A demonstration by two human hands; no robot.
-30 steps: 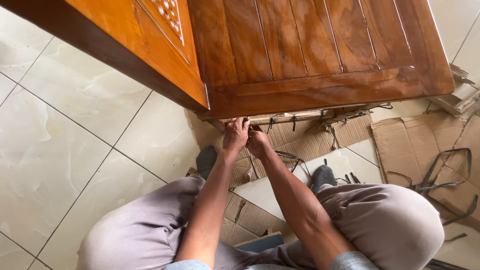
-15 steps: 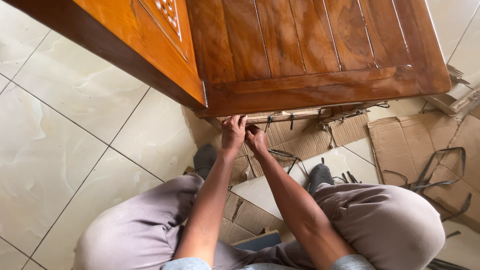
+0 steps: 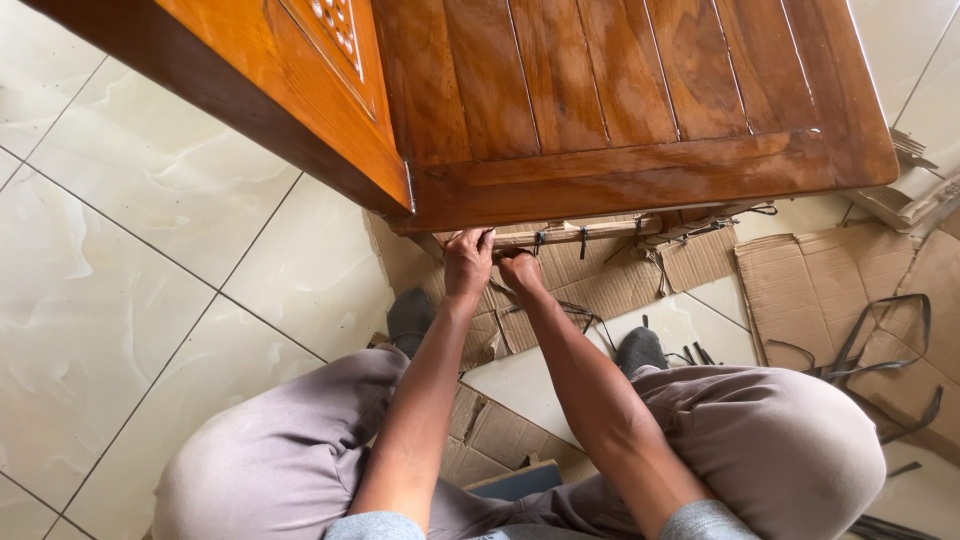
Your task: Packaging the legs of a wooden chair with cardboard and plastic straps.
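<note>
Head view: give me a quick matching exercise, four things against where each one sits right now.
Things:
1. left hand
2. wooden cabinet
3. flattened cardboard
4. dark straps

Places:
A. fills the top of the view
B. loose on the cardboard at right
C. at the cabinet's lower edge, beside the right hand
D. spread on the tiled floor

Pairs: 1-C, 2-A, 3-D, 4-B

Squatting by wood cabinet. My left hand grips the cardboard-wrapped slat under cabinet's bottom edge, fingertips at its end. Right hand just beside, touching left, pinching there; what it pinches, can't tell. Black straps cross slat. Torn cardboard on tile floor.
</note>
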